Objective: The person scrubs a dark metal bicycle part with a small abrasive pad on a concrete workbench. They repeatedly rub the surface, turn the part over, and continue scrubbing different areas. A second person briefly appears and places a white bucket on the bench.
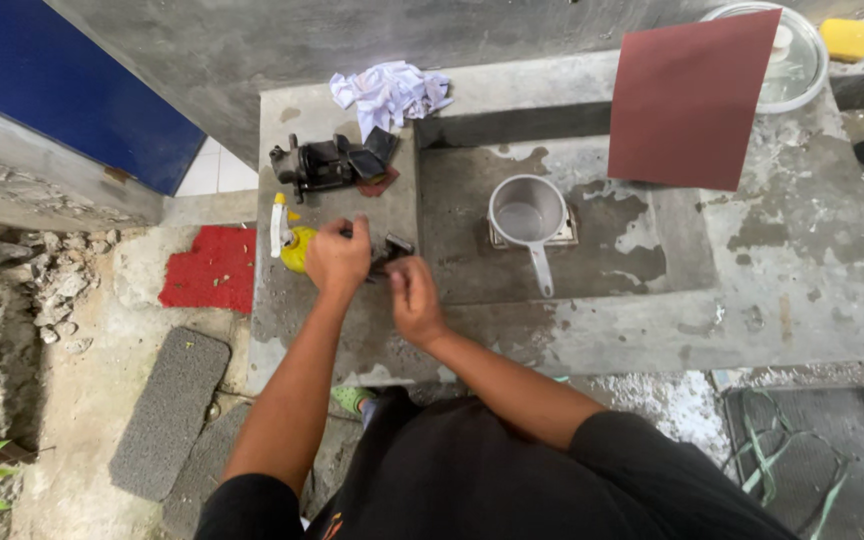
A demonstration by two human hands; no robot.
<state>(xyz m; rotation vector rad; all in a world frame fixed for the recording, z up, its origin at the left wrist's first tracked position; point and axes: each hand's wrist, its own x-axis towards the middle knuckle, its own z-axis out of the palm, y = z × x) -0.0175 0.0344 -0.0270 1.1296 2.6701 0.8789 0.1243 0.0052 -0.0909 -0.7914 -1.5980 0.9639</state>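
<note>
My left hand [337, 257] and my right hand [414, 297] meet over a concrete counter [592, 330], both closed on a small dark metal part [390, 250] held between them. What kind of part it is I cannot tell. A yellow spray bottle [290, 240] with a white nozzle lies just left of my left hand. Behind it sits a cluster of black mechanical parts [332, 162] on the counter.
A small metal saucepan [529, 215] stands in the shallow recessed basin. A dark red sheet of sandpaper [687, 98] leans at the back right, a crumpled white cloth [389, 92] lies at the back. A glass lid [797, 60] and yellow sponge [844, 38] sit far right. Red mat [212, 268] on the floor.
</note>
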